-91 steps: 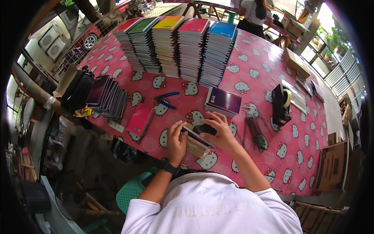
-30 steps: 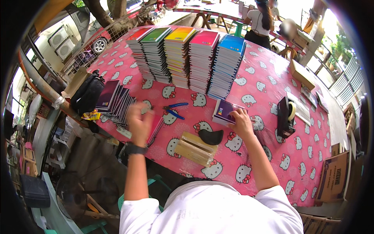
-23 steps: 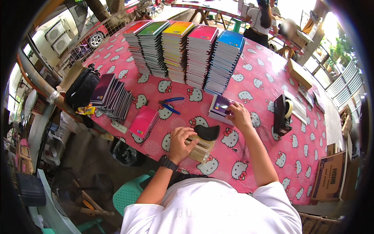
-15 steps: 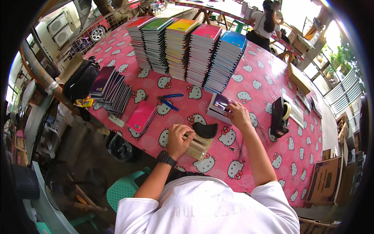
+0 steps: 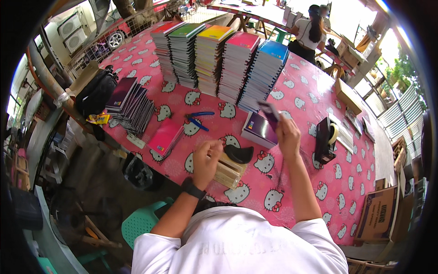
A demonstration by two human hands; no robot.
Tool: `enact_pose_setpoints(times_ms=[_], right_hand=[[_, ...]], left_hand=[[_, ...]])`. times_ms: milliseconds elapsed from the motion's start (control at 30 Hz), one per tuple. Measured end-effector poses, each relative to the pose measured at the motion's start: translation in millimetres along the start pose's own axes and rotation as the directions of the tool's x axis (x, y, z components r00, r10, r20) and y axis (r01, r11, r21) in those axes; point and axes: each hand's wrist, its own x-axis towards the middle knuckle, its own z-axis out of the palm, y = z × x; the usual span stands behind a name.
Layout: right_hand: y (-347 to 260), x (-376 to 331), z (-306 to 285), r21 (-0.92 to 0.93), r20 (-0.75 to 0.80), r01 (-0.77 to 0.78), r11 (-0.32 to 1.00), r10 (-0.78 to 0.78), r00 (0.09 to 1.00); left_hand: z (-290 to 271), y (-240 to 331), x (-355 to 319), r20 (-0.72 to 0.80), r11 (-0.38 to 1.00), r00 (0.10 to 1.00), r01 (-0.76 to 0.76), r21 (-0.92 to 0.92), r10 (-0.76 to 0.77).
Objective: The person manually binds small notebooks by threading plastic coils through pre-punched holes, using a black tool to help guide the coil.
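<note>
Right of the purple notebook stack (image 5: pixel 261 129), a dispenser (image 5: pixel 324 142) holds tape (image 5: pixel 334 135); above the stack, right hand (image 5: pixel 288 133) pinches a cover (image 5: pixel 270 113); leftward, left hand (image 5: pixel 207 160) half-curled.

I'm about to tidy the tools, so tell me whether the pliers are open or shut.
Open: the pliers lie with their two blue handles spread apart in a V.

A wide fisheye on the person's head looks down and forward, past the near shirt (image 5: pixel 246 242), across the table (image 5: pixel 228 125).
</note>
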Motion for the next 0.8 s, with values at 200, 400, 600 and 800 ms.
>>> enact_pose_setpoints(times_ms=[200,400,600,800], right_hand=[[-99.9,-38.9,-7.4,0.321,0.295,0.215,0.922,-0.313,0.903],[-84.0,-101.6,6.6,0.601,0.243,-0.494,0.628,0.446,0.861],[-84.0,-131.6,14.2,0.446,0.403,-0.511,0.735,0.344,0.848],[-35.5,-136.6,9.8,0.179,0.289,-0.641,0.747,0.583,0.760]], left_hand=[[-22.9,6.4,22.6,0.640,0.561,0.673,0.712,-0.422,-0.372],[-31.1,-22.9,15.8,0.646,0.955,0.761,0.235,-0.179,-0.066],[-32.9,-39.0,20.2,0.656,0.970,0.753,-0.198,0.141,0.058],[-39.8,-56.8,-2.9,0.247,0.983,0.957,0.173,-0.062,-0.153]])
